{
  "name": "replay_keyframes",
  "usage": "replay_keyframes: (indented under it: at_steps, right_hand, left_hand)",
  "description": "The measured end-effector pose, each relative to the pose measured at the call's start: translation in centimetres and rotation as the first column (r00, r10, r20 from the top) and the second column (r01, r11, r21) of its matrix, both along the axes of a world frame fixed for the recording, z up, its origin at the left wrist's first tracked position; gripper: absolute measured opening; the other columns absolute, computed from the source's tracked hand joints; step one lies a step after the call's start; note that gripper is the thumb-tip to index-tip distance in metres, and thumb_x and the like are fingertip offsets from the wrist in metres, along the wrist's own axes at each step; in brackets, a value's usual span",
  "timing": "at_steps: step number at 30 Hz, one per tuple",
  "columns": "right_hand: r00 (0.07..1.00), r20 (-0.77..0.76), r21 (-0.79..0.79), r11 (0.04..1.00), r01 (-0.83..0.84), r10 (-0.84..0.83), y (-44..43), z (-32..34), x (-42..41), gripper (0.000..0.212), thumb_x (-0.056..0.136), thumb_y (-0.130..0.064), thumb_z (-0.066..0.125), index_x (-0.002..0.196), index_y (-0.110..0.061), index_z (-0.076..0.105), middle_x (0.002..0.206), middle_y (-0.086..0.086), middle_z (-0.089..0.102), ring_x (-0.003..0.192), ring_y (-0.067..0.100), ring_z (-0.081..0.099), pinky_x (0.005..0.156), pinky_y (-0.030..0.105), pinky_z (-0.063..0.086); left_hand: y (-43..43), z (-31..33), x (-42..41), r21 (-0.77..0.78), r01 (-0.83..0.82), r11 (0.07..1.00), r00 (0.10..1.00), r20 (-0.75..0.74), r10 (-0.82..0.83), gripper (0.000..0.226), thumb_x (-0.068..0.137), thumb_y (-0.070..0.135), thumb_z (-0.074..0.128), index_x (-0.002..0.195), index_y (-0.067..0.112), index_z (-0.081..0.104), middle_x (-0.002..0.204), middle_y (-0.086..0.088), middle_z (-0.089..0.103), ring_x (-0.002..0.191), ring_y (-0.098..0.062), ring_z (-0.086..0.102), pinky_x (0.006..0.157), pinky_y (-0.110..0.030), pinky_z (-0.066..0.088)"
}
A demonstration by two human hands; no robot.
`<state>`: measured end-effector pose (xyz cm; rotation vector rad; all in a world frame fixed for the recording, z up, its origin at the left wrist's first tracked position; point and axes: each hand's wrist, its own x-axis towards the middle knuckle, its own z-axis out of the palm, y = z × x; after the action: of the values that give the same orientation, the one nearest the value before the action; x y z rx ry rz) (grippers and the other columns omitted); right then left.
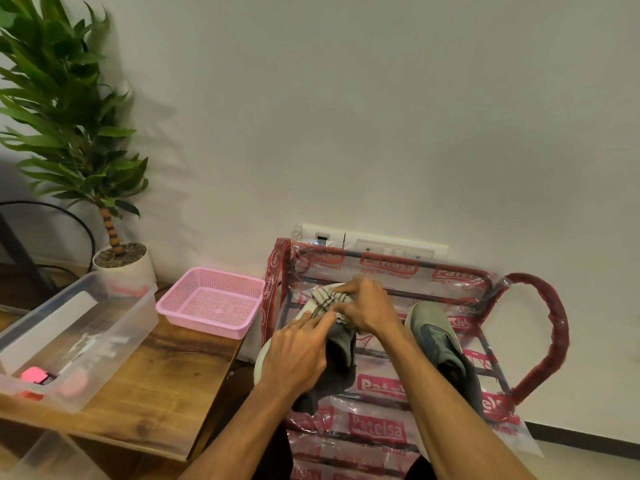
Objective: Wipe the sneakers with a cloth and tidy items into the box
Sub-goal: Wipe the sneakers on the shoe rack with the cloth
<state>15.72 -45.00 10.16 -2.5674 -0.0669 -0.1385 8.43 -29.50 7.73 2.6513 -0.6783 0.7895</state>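
**Both hands on one sneaker, cloth at its toe**

The person bends over a metal rack [388, 375] still wrapped in clear plastic with red print, standing against the wall. Two grey-green sneakers lie on it. The left sneaker [341, 344] sits under both hands; its pale sole rim shows at about 8 o'clock of the left hand. The right sneaker [440, 341] lies just beside it at 3 o'clock, untouched, toe pointing to the wall.

The right hand [367, 308] is curled closed around a light cloth [323, 299] with dark stripes, pressing it onto the toe end of the left sneaker. The left hand [298, 355] lies flatter, fingers stretched forward and close together, resting on the side of the same shoe with its fingertips touching the cloth's edge; whether it grips anything I cannot tell.

At 9 o'clock from the hands stands a wooden table [166, 375]. On it, a pink mesh basket [211, 303] sits near the rack, and a clear plastic box [114, 334] sits further at 9 o'clock, with a pink item [34, 375] in its near corner. Behind the box, at 11 o'clock, a potted plant [69, 133] stands by the wall.
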Motion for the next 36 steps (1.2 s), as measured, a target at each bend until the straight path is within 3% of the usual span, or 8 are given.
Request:
replay_keyframes:
  at_steps: [5,9,12,17,22,28,33,36]
  right_hand:
    - [0.988,0.094,-0.06,0.99,0.131,-0.125,-0.3,-1.2,-0.7,0.038,0.083,-0.032,0.076,0.115,-0.016,0.065,0.113,-0.005,0.063,0.098,0.014,0.06,0.082,0.032,0.05]
    - [0.969,0.172,-0.304,0.926,0.226,-0.179,-1.2,-0.5,-0.9,0.025,0.09,-0.022,0.068,0.115,-0.015,0.068,0.114,0.002,0.063,0.096,0.021,0.064,0.078,0.034,0.053]
    - [0.963,0.12,-0.228,0.937,0.265,-0.243,-2.9,0.0,-0.7,0.041,0.088,-0.02,0.071,0.127,-0.03,0.062,0.116,0.003,0.069,0.088,0.018,0.068,0.08,0.039,0.057]
    - [0.997,-0.012,-0.118,0.99,0.078,-0.08,-3.5,1.3,-1.1,0.039,0.086,-0.033,0.071,0.125,-0.033,0.063,0.114,-0.003,0.069,0.066,0.006,0.06,0.069,0.029,0.055]
    - [0.973,-0.041,-0.264,0.937,-0.228,0.226,-1.7,0.7,-2.6,0.035,0.088,-0.033,0.064,0.122,-0.035,0.066,0.126,-0.007,0.065,0.111,0.018,0.06,0.092,0.037,0.05]
    - [0.995,0.063,-0.504,0.863,-0.032,0.074,-1.5,1.0,-2.4,0.033,0.094,-0.03,0.057,0.126,-0.033,0.064,0.122,0.001,0.058,0.102,0.027,0.062,0.084,0.041,0.049]
    - [0.973,-0.129,-0.321,0.921,-0.223,0.191,-1.5,1.9,-2.3,0.031,0.089,-0.031,0.064,0.119,-0.037,0.068,0.123,-0.004,0.064,0.107,0.023,0.06,0.092,0.043,0.049]
    - [0.995,-0.046,-0.384,0.917,-0.104,0.093,-1.2,1.6,-2.2,0.032,0.09,-0.028,0.062,0.12,-0.039,0.067,0.122,-0.003,0.062,0.104,0.024,0.062,0.09,0.042,0.05]
  left_hand:
    - [-0.4,-0.2,-0.3,0.017,-0.004,1.0,0.998,0.065,0.003,0.047,0.052,0.012,0.083,0.092,0.022,0.06,0.077,0.009,0.069,0.065,-0.011,0.064,0.045,-0.02,0.04]
    - [-0.2,-0.2,-0.3,0.025,0.01,1.0,0.998,0.063,-0.011,0.047,0.05,0.014,0.085,0.092,0.02,0.063,0.079,0.008,0.071,0.068,-0.012,0.066,0.048,-0.021,0.046]
    - [-0.1,-0.4,-0.4,0.039,0.008,0.999,1.0,0.026,-0.009,0.047,0.052,0.018,0.085,0.092,0.022,0.061,0.081,0.009,0.069,0.073,-0.011,0.066,0.051,-0.02,0.047]
    - [-0.8,-1.2,-0.2,0.03,0.02,0.999,0.999,-0.037,-0.019,0.042,0.062,0.02,0.08,0.099,0.022,0.061,0.091,0.006,0.07,0.085,-0.014,0.066,0.066,-0.024,0.053]
    - [-0.4,-1.4,0.0,0.008,0.066,0.998,0.997,-0.037,-0.065,0.037,0.064,0.011,0.079,0.094,0.019,0.06,0.09,0.002,0.071,0.084,-0.019,0.068,0.067,-0.03,0.055]
    - [-0.6,-1.4,0.1,-0.008,0.055,0.998,0.998,-0.02,-0.055,0.044,0.061,0.009,0.083,0.096,0.018,0.057,0.09,0.0,0.073,0.083,-0.019,0.07,0.064,-0.03,0.057]
    - [0.2,-0.4,-0.1,-0.005,0.01,1.0,1.0,-0.002,-0.01,0.045,0.05,0.011,0.087,0.089,0.02,0.064,0.081,0.008,0.071,0.067,-0.01,0.067,0.048,-0.018,0.044]
    - [-0.4,-0.2,-0.3,-0.007,0.035,0.999,0.999,0.019,-0.035,0.041,0.053,0.01,0.085,0.086,0.02,0.063,0.081,0.008,0.071,0.07,-0.012,0.066,0.05,-0.02,0.045]
